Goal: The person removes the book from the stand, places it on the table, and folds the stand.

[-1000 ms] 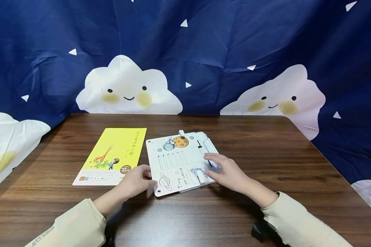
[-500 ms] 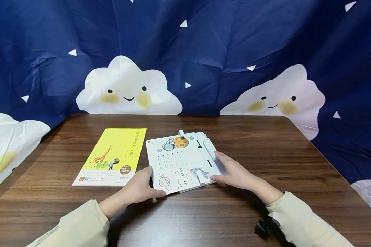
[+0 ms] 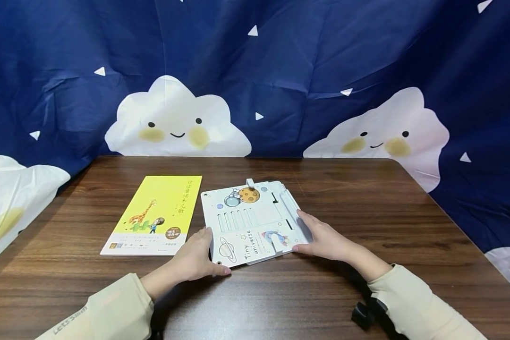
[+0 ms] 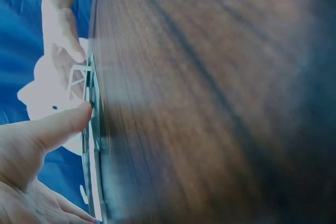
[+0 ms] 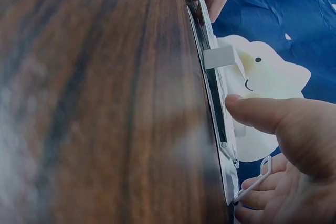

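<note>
Now that both hands have slid off its face, the left hand (image 3: 194, 259) and right hand (image 3: 323, 238) grip the white reading stand (image 3: 248, 222) by its side edges, thumbs on top, apparently set for lifting

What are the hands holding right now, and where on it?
Both grip the white book stand, which lies flat on the table: left hand at its near-left corner, right hand at its right edge near the front.
</note>
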Motion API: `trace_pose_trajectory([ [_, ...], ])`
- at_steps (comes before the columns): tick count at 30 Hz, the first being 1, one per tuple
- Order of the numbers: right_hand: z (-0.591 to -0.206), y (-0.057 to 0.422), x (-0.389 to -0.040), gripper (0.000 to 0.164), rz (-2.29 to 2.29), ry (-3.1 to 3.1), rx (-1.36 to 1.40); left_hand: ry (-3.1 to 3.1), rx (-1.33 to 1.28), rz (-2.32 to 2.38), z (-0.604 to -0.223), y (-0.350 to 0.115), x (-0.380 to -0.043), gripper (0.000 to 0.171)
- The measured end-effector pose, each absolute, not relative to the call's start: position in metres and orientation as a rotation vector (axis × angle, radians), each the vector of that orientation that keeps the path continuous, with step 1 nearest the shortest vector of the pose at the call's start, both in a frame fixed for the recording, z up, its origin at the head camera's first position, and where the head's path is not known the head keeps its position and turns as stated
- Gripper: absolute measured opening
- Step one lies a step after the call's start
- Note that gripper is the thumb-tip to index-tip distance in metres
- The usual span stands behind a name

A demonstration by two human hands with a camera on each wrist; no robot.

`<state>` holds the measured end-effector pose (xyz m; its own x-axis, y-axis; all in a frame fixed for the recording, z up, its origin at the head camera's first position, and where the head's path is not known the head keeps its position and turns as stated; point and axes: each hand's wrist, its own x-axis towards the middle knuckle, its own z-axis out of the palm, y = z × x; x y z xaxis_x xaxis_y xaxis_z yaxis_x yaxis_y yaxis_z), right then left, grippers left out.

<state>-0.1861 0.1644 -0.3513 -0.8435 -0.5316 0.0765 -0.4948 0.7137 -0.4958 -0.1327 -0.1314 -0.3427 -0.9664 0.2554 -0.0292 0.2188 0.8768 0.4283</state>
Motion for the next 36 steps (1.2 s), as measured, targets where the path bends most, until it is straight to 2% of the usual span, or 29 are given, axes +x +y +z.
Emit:
trace_pose_trajectory([
  [9,-0.353,0.164,-0.183,0.084,-0.796,2.875,-0.903,2.958,0.401,0.778,-0.345,-0.136,-0.142,0.086],
  [19,-0.354,0.163,-0.181,0.089,-0.773,2.848,-0.896,2.883,0.406,0.819,-0.343,-0.141,-0.152,0.093],
  [36,-0.355,0.159,-0.175,0.088,-0.823,2.838,-0.905,2.852,0.412,0.869,-0.343,-0.149,-0.164,0.081],
])
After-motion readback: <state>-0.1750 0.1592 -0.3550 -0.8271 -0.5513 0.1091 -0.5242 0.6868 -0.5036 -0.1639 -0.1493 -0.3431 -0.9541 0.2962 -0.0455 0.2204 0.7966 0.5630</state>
